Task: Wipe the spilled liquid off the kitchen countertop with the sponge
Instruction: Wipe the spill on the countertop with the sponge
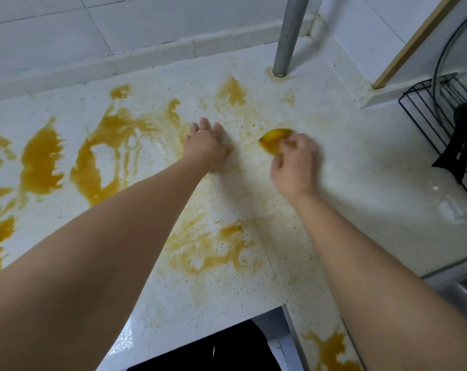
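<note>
So over at the left edge of the frame the speckled white desk (360,183) is wearing big orange-yellow puddles of spilled liquid (41,163), thickest in the left-centre, with a thinner smeared patch sitting lower down in the middle of the frame and a small splash at the bottom right, on the narrow strip of desk there.

Moving toward the centre, the left hand (207,148) is lying palm-down on the desk, fingers straight and slightly spread, pointing toward the top of the frame. It's gripping nothing, just pressing flat on a mostly wiped bit right beside the big puddle. There's a ring on one finger.

Just right of that, near but not touching, the right hand (293,162) is pinching the sponge (273,137) with curled fingertips. The sponge is yellow, soaked, and sitting on the desk slightly above centre, poking out from the upper left of the fingers. The desk around it is looking pale and streaky rather than puddled.

Up top, a grey metal pole (288,36) is standing on the desk near the tiled wall. Far right, a black wire rack (427,124) is holding a glass lid (446,60), and a metal sink corner (465,290) is peeking in at the lower right.
</note>
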The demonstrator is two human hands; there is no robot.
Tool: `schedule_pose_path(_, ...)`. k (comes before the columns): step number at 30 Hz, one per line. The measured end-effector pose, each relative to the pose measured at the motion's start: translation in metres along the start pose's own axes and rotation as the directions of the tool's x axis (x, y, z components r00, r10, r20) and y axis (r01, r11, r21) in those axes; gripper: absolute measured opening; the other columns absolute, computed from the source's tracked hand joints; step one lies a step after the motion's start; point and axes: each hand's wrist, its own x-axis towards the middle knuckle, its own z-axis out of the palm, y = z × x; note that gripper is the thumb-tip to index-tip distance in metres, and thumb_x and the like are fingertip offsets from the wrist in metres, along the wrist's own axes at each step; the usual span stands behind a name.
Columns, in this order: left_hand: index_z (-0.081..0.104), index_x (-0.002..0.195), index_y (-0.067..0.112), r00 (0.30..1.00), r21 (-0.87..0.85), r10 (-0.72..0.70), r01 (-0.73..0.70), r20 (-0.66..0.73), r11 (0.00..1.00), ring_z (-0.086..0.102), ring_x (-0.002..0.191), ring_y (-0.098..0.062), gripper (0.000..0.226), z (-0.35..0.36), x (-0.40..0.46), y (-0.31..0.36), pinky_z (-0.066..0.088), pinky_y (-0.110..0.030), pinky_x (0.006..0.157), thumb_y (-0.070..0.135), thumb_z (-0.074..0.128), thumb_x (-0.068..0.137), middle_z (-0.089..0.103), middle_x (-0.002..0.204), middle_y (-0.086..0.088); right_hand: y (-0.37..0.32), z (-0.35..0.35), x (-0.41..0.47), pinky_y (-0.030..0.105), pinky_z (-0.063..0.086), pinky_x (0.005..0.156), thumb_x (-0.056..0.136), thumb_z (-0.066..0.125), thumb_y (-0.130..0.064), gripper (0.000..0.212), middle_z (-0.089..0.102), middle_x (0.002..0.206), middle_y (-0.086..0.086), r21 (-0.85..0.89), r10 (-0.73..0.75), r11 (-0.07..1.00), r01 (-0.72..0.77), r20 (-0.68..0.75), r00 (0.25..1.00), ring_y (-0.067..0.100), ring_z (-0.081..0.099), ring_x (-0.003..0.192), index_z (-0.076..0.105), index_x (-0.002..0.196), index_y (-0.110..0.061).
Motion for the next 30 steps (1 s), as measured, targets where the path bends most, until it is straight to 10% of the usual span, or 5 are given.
schedule_pose_path(3,0.020,0.149,0.016,1.000,-0.006,-0.017,0.017,-0.013,1.000,0.005,0.144,-0.031,0.064,0.000,0.005,0.002,0.026,-0.047,0.114,0.038,0.047,0.095,0.006,0.157,-0.010,-0.013,0.012,-0.007,0.034,0.029,0.099,0.087,0.049,-0.014,0.038,0.048,0.122,0.011,0.038,-0.218,0.976,0.216,0.059,0.974,0.028,0.040,0.116,0.056,0.124,-0.008)
schedule_pose_path(18,0.013,0.150,0.013,0.998,0.042,-0.070,0.070,0.003,0.997,0.000,0.145,-0.035,0.076,-0.027,0.056,0.001,0.020,-0.047,0.116,0.052,0.045,0.092,-0.003,0.158,-0.013,0.015,-0.001,0.117,0.037,0.028,0.104,0.090,0.047,-0.009,0.025,0.043,0.134,0.009,-0.005,0.244,0.970,-0.245,-0.060,0.968,0.029,0.034,0.126,0.058,0.113,-0.007)
schedule_pose_path(24,0.016,0.149,0.015,0.998,0.024,-0.066,0.065,0.008,0.998,0.002,0.145,-0.034,0.078,-0.029,0.056,0.000,0.023,-0.047,0.115,0.053,0.049,0.090,0.000,0.157,-0.012,-0.016,0.014,0.108,0.034,0.031,0.099,0.086,0.047,-0.017,0.030,0.052,0.124,0.005,-0.001,-0.155,0.988,0.155,0.057,0.986,0.027,0.039,0.114,0.063,0.111,-0.012)
schedule_pose_path(30,0.022,0.148,0.018,0.998,-0.038,-0.062,0.062,-0.006,0.997,0.012,0.143,-0.030,0.073,-0.032,0.052,-0.001,0.031,-0.042,0.109,0.049,0.053,0.089,0.007,0.156,-0.007,-0.009,0.005,0.123,0.034,0.029,0.099,0.087,0.046,-0.012,0.030,0.051,0.126,0.011,0.020,0.073,0.997,-0.073,-0.022,0.997,0.030,0.038,0.118,0.062,0.112,-0.009)
